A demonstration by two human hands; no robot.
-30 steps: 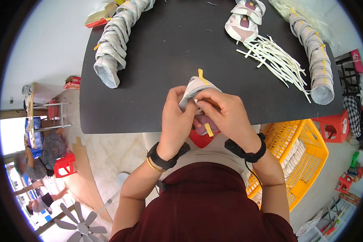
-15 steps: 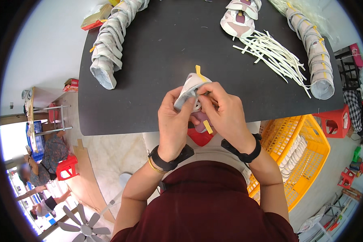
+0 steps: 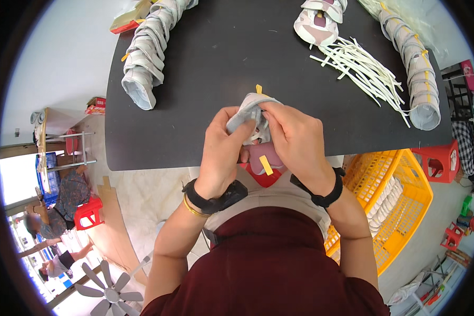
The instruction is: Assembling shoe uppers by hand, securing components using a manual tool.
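A pale shoe upper (image 3: pixel 239 119) with grey lining hangs at the table's near edge, between both my hands. Its mauve tongue (image 3: pixel 257 154), bearing a yellow tab, points toward me. My left hand (image 3: pixel 219 149) is closed around the left side of the upper, thumb pressed into the opening. My right hand (image 3: pixel 298 138) pinches the opposite edge near the opening; its fingertips are partly hidden, and whether they also grip a lace cannot be made out. Another yellow loop (image 3: pixel 258 89) stands up at the upper's far end.
On the black table (image 3: pixel 216 58) lie nested stacks of uppers, one at the left (image 3: pixel 147 58) and one at the right (image 3: pixel 418 68). White laces (image 3: pixel 361 71) lie beside more uppers (image 3: pixel 316 26). A yellow crate (image 3: pixel 405 221) and a red stool (image 3: pixel 438 160) stand at the right.
The upper has been turned, so more grey lining and the mauve tongue now show. My right hand has shifted slightly right, its fingers now at the upper's edge. The view has shifted a little.
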